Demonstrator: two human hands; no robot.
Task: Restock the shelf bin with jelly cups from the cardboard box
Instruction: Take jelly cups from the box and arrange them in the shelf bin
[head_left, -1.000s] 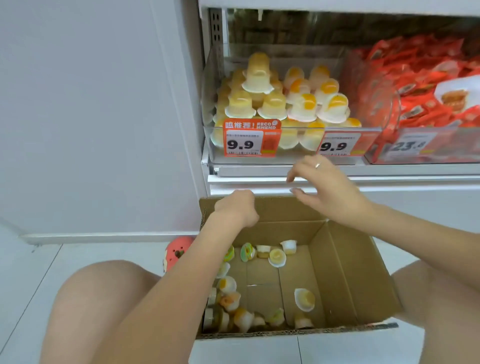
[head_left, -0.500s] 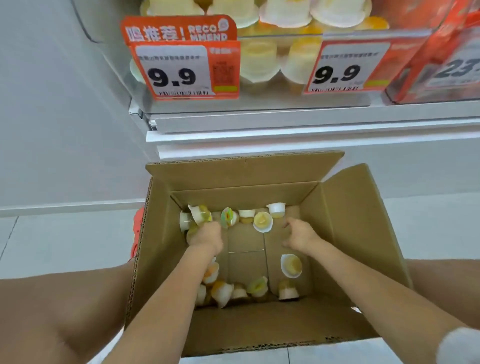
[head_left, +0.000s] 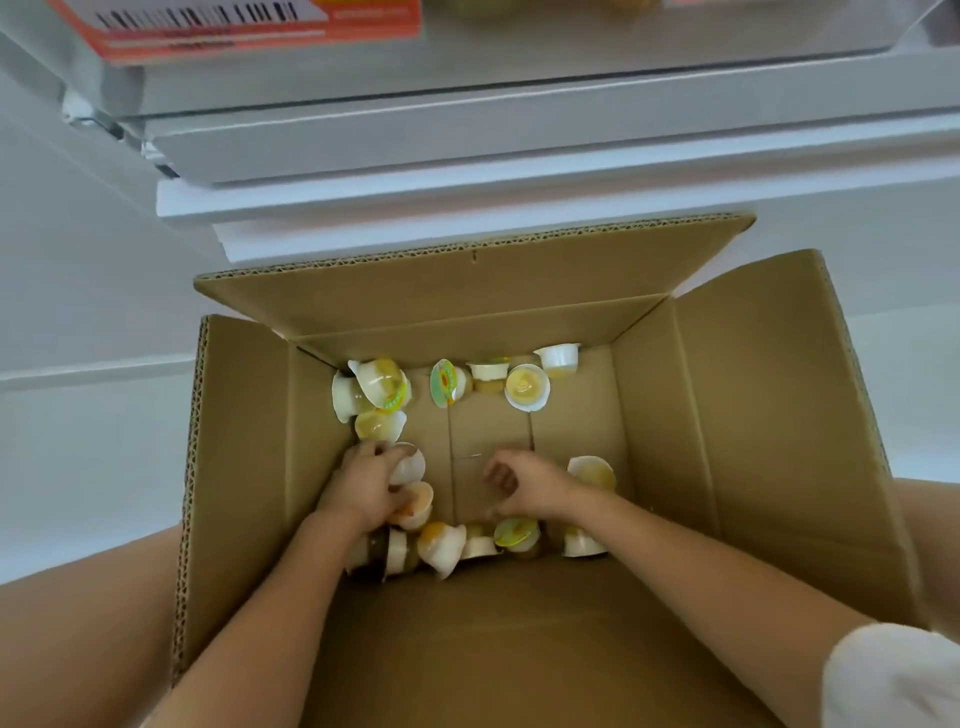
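The open cardboard box (head_left: 753, 415) stands on the floor below the shelf, with several small white and yellow jelly cups scattered over its bottom. Both my hands are down inside it. My left hand (head_left: 363, 486) curls its fingers round a white jelly cup (head_left: 410, 464) at the left side, with another cup (head_left: 418, 506) touching it below. My right hand (head_left: 524, 486) hovers over the bare middle of the box floor, fingers loosely bent and holding nothing. A cup (head_left: 592, 473) lies just right of it. More cups (head_left: 527, 387) sit along the far wall.
The shelf edge (head_left: 519, 145) overhangs the box, with an orange price tag (head_left: 260, 26) at the top left. The box's far flap (head_left: 467, 280) leans toward the shelf and its right flap (head_left: 779, 395) stands open. White floor and wall lie to the left.
My view has tilted further down, so the bin has left the frame. My left hand has moved nearer and closed on a cup. My right hand has shifted slightly nearer, toward the middle.
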